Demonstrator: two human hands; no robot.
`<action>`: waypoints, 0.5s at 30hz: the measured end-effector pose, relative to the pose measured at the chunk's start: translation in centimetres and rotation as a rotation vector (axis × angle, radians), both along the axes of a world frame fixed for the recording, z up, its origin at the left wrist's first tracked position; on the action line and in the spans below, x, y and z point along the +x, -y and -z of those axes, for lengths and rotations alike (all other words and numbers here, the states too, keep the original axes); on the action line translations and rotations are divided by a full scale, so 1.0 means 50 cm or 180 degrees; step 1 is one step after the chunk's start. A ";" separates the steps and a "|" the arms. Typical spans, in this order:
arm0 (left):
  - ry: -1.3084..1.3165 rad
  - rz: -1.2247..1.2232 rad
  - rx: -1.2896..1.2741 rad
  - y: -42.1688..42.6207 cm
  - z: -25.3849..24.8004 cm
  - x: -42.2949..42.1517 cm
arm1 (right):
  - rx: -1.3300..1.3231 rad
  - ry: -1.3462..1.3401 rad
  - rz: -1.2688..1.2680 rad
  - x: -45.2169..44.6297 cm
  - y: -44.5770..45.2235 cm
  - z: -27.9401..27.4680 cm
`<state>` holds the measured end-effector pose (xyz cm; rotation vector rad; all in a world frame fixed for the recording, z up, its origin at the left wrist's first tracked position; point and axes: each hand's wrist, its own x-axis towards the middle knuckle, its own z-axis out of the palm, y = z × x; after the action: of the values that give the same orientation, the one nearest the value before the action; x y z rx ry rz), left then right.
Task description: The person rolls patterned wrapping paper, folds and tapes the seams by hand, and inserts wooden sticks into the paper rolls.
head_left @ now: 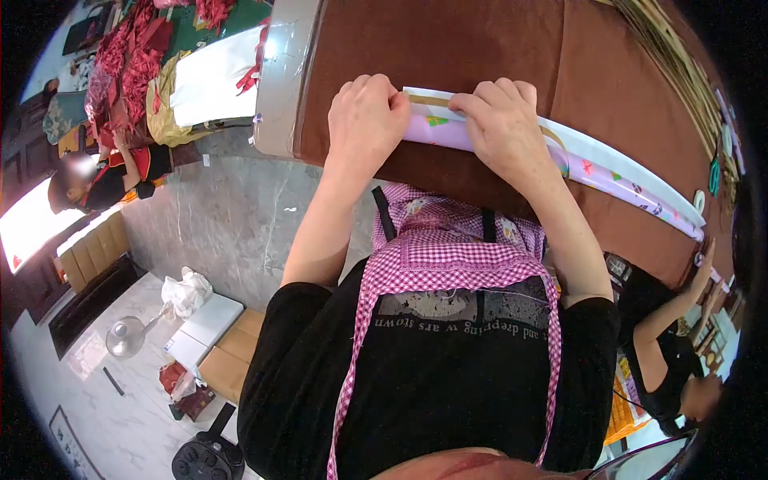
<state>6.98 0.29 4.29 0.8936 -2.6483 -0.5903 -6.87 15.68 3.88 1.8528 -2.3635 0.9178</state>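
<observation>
A long lilac printed paper (588, 170), partly rolled and with its white underside showing, lies along the near edge of the brown-covered table (432, 40). A thin tan strip (432, 100) runs along the white part. My left hand (364, 120) is closed on the paper's left end, thumb against the edge. To its right, my right hand (504, 128) has its thumb and fingers curled over the paper and strip; its palm hides part of the roll.
Long thin tan strips (680, 72) lie at the table's upper right, near a small white ring (699, 200). One person (680, 368) reaches to the table's right end. Another person (112, 180) works at the left beside red material (132, 64). Cardboard boxes (232, 352) stand lower left.
</observation>
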 end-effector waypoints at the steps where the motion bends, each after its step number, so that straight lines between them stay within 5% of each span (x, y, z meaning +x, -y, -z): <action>1: 0.0143 0.0009 -0.0001 0.002 -0.002 -0.001 | 0.0002 0.0014 -0.0005 0.000 0.000 0.000; 15: 0.0958 -0.0210 0.0379 0.011 -0.035 -0.011 | -0.0039 -0.0096 0.0057 0.003 -0.002 0.002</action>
<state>6.41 -0.26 6.03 1.1838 -2.8570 -0.6480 -6.72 15.77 3.76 1.8246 -2.3479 0.8943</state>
